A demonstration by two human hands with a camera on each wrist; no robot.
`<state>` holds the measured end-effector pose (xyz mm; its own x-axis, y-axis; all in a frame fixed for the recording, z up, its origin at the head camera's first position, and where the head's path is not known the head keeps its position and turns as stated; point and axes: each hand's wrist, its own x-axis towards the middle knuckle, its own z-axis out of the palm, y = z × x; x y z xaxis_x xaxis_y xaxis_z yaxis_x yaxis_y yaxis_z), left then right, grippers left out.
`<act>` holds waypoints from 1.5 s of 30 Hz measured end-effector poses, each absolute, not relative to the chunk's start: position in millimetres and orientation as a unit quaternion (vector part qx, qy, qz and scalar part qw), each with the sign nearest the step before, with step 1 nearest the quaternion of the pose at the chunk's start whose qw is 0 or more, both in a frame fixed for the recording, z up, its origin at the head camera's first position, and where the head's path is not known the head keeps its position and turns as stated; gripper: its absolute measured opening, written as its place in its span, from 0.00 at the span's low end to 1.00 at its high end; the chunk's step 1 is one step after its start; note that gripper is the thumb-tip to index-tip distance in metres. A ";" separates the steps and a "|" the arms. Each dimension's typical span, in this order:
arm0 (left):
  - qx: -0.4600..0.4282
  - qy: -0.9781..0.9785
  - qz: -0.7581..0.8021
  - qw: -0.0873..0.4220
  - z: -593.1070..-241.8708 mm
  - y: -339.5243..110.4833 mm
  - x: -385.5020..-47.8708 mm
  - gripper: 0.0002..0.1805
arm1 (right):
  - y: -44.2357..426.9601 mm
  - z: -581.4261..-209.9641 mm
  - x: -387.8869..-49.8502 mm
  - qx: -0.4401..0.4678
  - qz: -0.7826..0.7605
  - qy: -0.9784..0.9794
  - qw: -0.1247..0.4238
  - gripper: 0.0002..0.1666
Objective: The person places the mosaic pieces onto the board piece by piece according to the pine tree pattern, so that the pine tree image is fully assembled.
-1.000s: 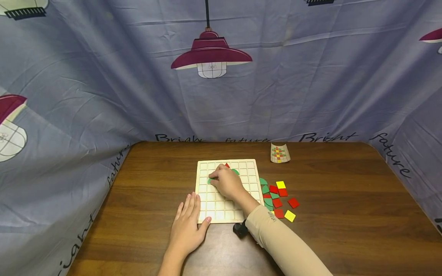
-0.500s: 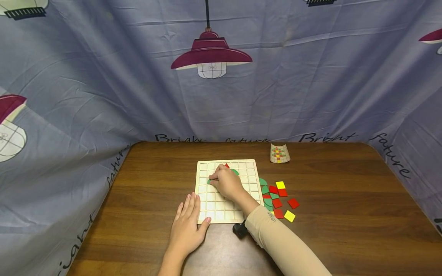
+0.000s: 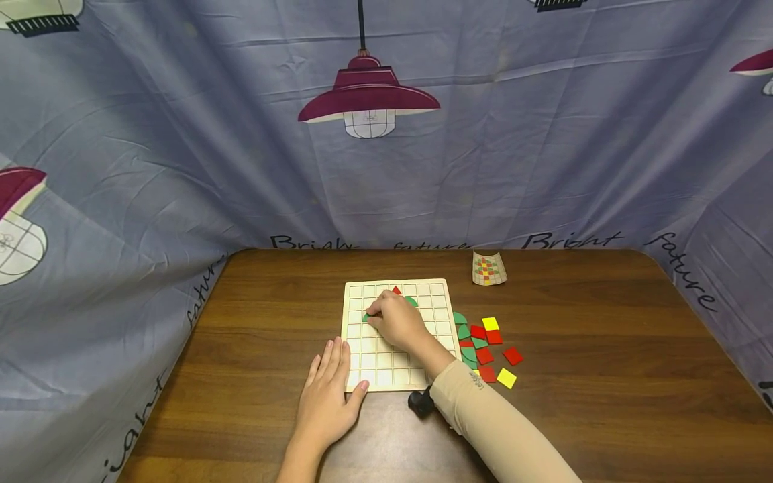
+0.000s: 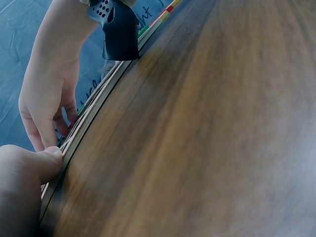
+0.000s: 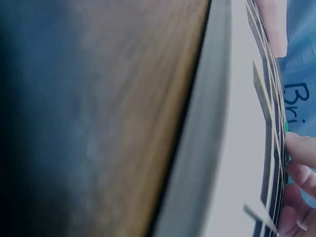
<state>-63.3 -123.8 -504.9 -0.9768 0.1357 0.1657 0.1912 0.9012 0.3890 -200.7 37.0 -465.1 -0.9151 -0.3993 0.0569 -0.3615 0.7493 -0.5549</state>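
A pale gridded board (image 3: 384,380) lies on the table. The right hand (image 3: 398,323) reaches over its upper left part, thumb and fingertips pinching a green piece (image 3: 366,317) at a cell; most of that piece is covered. Up the board sit a red triangle (image 3: 396,290) and another green piece (image 3: 411,301). The left hand (image 3: 328,396) lies with straight fingers along the board's left edge, thumb at its lower edge. In the right wrist view, the right fingers (image 5: 302,165) touch a bit of green (image 5: 287,129) at the board's surface.
Right of the board are loose green pieces (image 3: 460,318), red squares (image 3: 513,355) and yellow squares (image 3: 506,378). A small curved pattern card (image 3: 489,270) stands near the table's back edge. A printed curtain (image 3: 386,188) hangs behind.
The right hand has shifted very slightly at the same cell, with the fingers still on the green piece. The left hand has stayed put.
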 end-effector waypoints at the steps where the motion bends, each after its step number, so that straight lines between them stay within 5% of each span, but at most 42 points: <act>1: -0.084 -0.973 -0.207 0.066 -504.8 -124.1 -63.3 0.42 | 37.4 -464.0 -200.4 -0.204 -0.293 0.933 0.036 0.08; 14: -0.082 -0.973 -0.204 0.069 -507.3 -125.1 -63.9 0.42 | 68.1 -453.9 -194.0 -0.190 -0.299 0.932 0.074 0.20; 28: -0.079 -0.974 -0.204 0.055 -506.6 -123.9 -65.0 0.43 | 186.6 -449.7 -173.7 -0.150 -0.286 0.945 0.044 0.29; 45: -0.080 -0.973 -0.208 0.057 -505.5 -123.9 -64.2 0.42 | 233.7 -461.8 -172.4 -0.148 -0.256 0.954 0.048 0.14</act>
